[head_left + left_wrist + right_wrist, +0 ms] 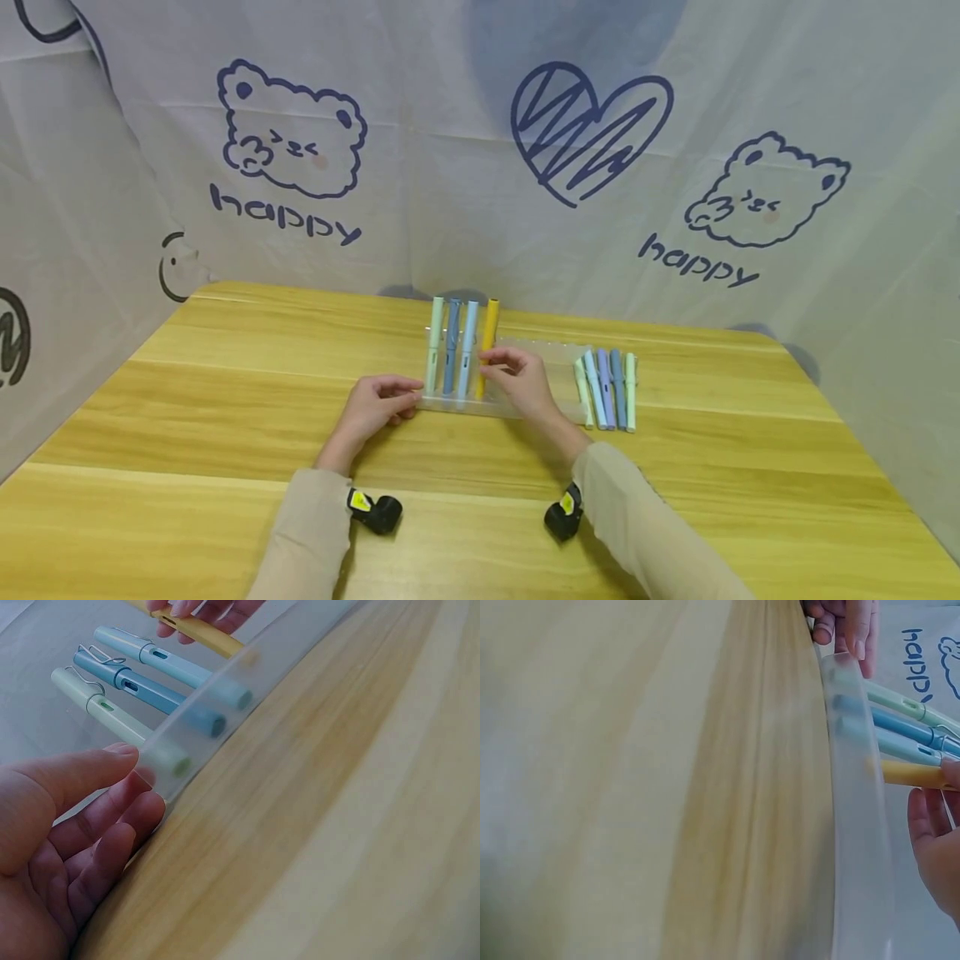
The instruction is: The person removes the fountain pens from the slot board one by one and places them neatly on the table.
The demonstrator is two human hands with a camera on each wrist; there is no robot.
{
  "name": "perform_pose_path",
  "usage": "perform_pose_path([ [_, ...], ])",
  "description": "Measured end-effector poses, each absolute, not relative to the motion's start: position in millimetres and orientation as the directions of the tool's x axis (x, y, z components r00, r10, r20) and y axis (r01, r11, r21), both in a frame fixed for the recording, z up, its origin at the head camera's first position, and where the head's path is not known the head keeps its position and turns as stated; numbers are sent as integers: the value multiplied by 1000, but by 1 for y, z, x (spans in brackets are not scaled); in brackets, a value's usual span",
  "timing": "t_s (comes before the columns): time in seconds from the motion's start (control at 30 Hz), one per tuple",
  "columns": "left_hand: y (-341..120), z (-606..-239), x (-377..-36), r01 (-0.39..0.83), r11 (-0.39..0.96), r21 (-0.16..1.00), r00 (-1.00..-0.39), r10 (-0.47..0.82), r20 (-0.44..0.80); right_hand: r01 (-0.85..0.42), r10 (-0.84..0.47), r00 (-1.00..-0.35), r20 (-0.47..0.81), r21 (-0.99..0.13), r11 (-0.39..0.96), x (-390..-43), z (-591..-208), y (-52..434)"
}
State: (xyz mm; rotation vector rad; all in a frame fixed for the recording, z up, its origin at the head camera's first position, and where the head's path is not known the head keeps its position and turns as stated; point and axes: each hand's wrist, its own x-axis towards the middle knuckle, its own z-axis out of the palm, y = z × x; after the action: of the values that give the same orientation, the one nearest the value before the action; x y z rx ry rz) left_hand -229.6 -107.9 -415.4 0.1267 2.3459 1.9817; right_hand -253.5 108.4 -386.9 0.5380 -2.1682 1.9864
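Note:
A frosted clear pen stand (pixel 551 362) sits toward the back of the table. Its left part bears a pale green pen (pixel 112 720), a blue pen (pixel 154 696) and a light blue pen (pixel 172 667), all leaning upright with their lower ends behind the front lip. To their right is a yellow pen (pixel 491 325), its lower end also behind the lip. My right hand (pixel 525 385) pinches that yellow pen between thumb and fingers. At the stand's left front corner, my left hand (pixel 378 404) grips the edge between thumb and fingers.
Several pens (pixel 603 387) in green, light blue, purple and blue lie side by side at the stand's right end, partly over it. Behind the wooden table (pixel 225 400) hangs a white cloth (pixel 442 167) with drawn bears and a heart.

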Motion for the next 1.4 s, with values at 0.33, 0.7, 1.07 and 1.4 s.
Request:
perform_pose_path([
  [0.33,-107,-414,-229,18,177,984,-994,107,-1,-430,-87,-901,426,-902,36,-254,-380,111],
  [0.7,-107,-411,-228,20,179,984,-994,110,0,-445,-73,-894,442,-895,31,-252,-374,118],
  [1.07,-108,-412,-228,26,181,983,-994,113,5,-446,-74,-892,447,-894,-23,-250,-374,126],
  [1.4,-108,-414,-229,21,176,984,-994,114,1,-410,-83,-909,409,-912,-5,-246,-373,136],
])
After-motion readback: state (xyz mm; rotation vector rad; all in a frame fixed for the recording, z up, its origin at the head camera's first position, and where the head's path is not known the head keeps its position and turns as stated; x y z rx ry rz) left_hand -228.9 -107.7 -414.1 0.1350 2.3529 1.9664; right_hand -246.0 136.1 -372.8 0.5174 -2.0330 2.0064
